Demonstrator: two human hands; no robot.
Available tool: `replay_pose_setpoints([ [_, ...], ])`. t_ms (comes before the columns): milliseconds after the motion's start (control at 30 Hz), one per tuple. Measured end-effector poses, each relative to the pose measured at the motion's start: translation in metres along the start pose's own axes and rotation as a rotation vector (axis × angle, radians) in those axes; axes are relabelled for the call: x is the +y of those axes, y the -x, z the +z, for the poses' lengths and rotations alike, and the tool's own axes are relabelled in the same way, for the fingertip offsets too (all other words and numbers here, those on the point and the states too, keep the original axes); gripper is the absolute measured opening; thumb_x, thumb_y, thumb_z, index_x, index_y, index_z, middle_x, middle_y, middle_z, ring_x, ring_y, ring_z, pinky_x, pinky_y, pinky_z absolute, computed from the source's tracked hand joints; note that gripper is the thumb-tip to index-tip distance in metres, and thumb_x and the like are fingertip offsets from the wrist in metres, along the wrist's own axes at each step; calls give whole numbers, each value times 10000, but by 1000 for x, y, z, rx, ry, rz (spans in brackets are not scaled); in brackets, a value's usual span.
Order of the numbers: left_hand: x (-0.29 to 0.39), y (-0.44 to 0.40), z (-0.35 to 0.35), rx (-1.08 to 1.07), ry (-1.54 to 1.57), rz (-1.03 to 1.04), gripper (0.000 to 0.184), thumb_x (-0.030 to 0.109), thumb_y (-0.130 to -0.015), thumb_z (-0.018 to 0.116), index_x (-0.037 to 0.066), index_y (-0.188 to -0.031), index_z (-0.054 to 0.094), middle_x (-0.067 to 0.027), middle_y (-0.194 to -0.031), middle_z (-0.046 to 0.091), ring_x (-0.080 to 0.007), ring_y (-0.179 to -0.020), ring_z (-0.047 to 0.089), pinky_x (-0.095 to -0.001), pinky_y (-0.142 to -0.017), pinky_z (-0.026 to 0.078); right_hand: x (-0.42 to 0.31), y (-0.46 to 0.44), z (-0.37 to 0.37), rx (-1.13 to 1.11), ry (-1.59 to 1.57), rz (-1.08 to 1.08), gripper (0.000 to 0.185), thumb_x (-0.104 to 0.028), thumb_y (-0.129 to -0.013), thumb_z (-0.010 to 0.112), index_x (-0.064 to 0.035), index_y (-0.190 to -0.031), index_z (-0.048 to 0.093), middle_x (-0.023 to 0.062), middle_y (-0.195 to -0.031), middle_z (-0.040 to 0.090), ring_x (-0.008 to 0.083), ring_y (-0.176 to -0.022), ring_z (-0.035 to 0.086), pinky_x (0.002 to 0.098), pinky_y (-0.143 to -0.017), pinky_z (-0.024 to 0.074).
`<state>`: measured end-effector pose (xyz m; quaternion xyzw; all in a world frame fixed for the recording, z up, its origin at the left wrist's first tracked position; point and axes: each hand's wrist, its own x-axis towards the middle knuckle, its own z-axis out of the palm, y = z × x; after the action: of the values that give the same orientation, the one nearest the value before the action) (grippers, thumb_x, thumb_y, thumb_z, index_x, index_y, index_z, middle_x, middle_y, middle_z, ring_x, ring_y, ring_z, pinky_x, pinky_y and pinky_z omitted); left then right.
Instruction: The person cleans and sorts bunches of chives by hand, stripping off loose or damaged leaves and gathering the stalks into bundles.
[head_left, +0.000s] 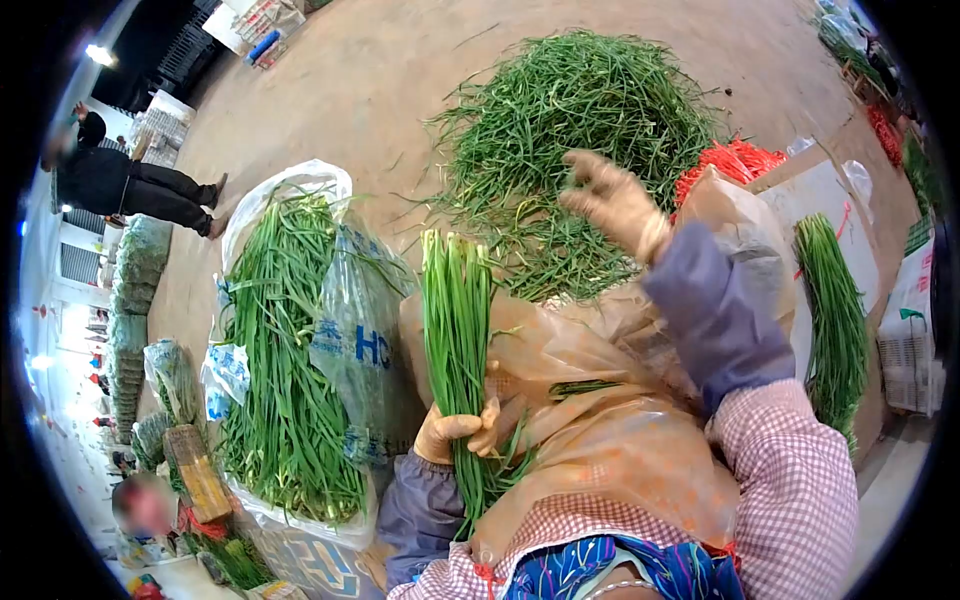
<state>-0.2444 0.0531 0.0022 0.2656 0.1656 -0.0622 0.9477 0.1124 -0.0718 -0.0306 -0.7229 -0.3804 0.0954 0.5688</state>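
A bundle of long green stalks [455, 320] stands upright over my lap, its pale ends up. My left hand [458, 432], in a tan glove, is wrapped round its lower part. My right hand [615, 200], gloved too, is raised at the right of the bundle with its fingers apart and nothing in them. Behind it lies a large loose heap of green stalks [590, 110] on the floor. Left of the bundle, an open plastic bag [375, 345] holds many more stalks [285, 370]. A translucent orange-brown plastic sheet [620, 450] covers my lap.
Red ties [730, 165] lie beside a cardboard box [835, 200] at the right, near another green bundle [830, 310]. A person in dark clothes [130, 185] stands at the upper left. Stacked bags of greens [140, 270] line the left side.
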Motion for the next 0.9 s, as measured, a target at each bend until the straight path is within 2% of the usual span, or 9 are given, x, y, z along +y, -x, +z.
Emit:
replay_pose_setpoints([
  [100,0,-2,0,44,-50,-13,765,61,-795,670,125,-1472,319,-97,-921,582,-172,-536,493,-349,-524,420,-98,39,25,-447,-481,396,414,-255,-907,665,-31,-1244,576,136,-967,693,202,-871,648,310,-777,516],
  [167,-1,0,1,44,-49,-9,760,60,-807,664,125,-1477,312,-100,-928,578,-166,-539,491,-342,-524,418,-97,48,53,-296,-244,52,289,-166,-901,682,-40,-1154,620,20,-764,615,97,-684,576,252,-648,503],
  [367,-6,3,-7,-70,50,8,760,41,-823,650,100,-1487,286,-110,-933,582,-158,-540,493,-332,-517,416,-49,24,55,93,-58,-298,88,-102,-877,691,-43,-943,689,76,-720,655,140,-650,615,272,-610,519],
  [500,-12,-2,-7,-171,131,33,764,38,-823,644,93,-1492,278,-117,-939,596,-158,-532,493,-319,-503,409,-41,-6,-7,-28,-26,325,149,-139,-930,633,-7,-984,678,15,-798,671,97,-716,600,261,-665,518],
  [567,-13,-6,-6,-137,140,19,768,64,-809,674,102,-1481,304,-106,-935,602,-155,-519,484,-313,-495,400,-54,19,8,-294,-489,319,302,-237,-920,665,-16,-1125,645,34,-917,679,117,-846,621,283,-751,526],
  [633,-14,-12,-4,-119,162,7,778,58,-801,662,102,-1486,296,-109,-947,604,-157,-524,490,-312,-501,403,-106,42,20,-495,-314,332,324,-232,-908,678,0,-1131,636,87,-898,680,111,-870,615,273,-785,517],
  [700,-14,-15,2,-111,151,7,782,57,-797,657,101,-1488,293,-114,-963,608,-159,-526,496,-311,-504,409,-91,59,55,-268,-232,5,286,-193,-908,672,-29,-1139,632,24,-788,636,88,-707,586,262,-630,496],
  [800,-14,-15,1,-152,145,27,787,59,-793,654,99,-1489,289,-126,-995,612,-162,-531,504,-306,-514,423,-90,51,54,-391,-237,243,318,-201,-871,700,-48,-1144,646,145,-834,684,145,-758,663,288,-680,526],
  [900,-19,-15,-2,-128,152,18,781,64,-794,652,94,-1486,291,-137,-1010,616,-161,-529,507,-303,-515,431,-60,53,69,-145,72,-265,329,-123,-860,664,-97,-1186,634,141,-785,672,216,-664,660,305,-613,520],
])
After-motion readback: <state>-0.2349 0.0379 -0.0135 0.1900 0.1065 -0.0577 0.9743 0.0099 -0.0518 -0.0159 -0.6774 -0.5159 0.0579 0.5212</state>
